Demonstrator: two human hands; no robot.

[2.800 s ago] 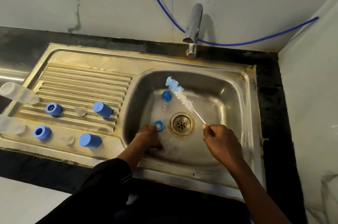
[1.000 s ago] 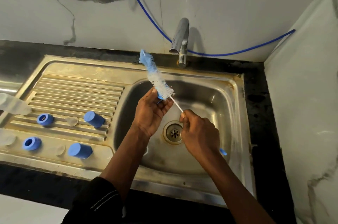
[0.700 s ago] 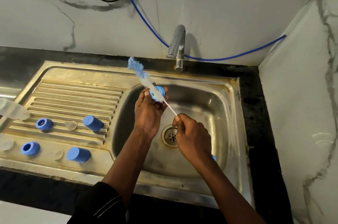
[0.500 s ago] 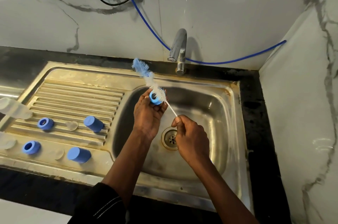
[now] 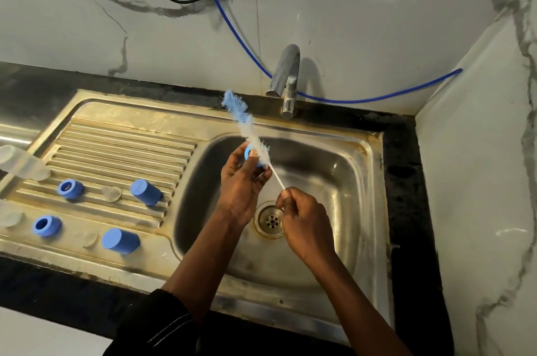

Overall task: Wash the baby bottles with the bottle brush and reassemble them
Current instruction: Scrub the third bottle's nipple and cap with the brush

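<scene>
My left hand [image 5: 241,184] holds a small blue bottle ring [image 5: 250,154] above the sink basin [image 5: 343,169]. The bottle brush [image 5: 247,129], white bristles with a blue tip, runs through the ring and points up and left. My right hand [image 5: 305,225] pinches the brush's thin white handle near its lower end. On the draining board [image 5: 122,146] lie two blue rings [image 5: 69,188] [image 5: 46,225], two blue caps [image 5: 145,191] [image 5: 120,241], clear teats [image 5: 111,193] and a clear bottle [image 5: 23,162] at the far left.
A chrome tap [image 5: 286,79] stands behind the basin, its spout over the back rim. The drain [image 5: 270,220] sits under my hands. Blue, black and white hoses hang on the marble wall. A marble side wall closes off the right.
My left hand picked the blue ring out of the basin and lifted it. The brush was pushed through the ring, and over the last second it has slid further through.
</scene>
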